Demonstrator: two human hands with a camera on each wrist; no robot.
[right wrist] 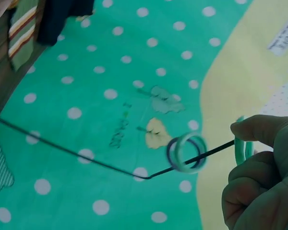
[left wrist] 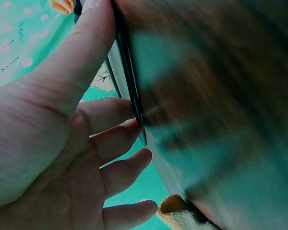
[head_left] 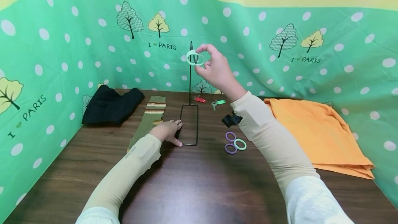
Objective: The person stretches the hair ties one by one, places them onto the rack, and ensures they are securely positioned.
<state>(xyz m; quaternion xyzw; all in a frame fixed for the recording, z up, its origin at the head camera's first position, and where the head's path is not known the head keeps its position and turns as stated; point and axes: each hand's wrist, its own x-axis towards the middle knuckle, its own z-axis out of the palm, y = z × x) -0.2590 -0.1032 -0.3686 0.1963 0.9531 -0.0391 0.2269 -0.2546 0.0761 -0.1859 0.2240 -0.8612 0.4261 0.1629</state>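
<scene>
pinching a green ring [right wrist: 239,148], right fingers [right wrist: 265,129] hover; left fingers [left wrist: 121,176], spread, touch the stand [head_left: 190,85].

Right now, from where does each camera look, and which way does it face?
Head: worn on the head, faces forward and down over the table to the dotted cloth; left hand, right hand and forearms show.
Left wrist: on that wrist, looks along the palm to the black stand; palm, thumb and fingers show.
Right wrist: on that wrist, looks toward the hung rings and cloth; that hand shows, pinching a pale green ring.
Shared: head and right wrist views both show the striped sock and that ring.
</scene>
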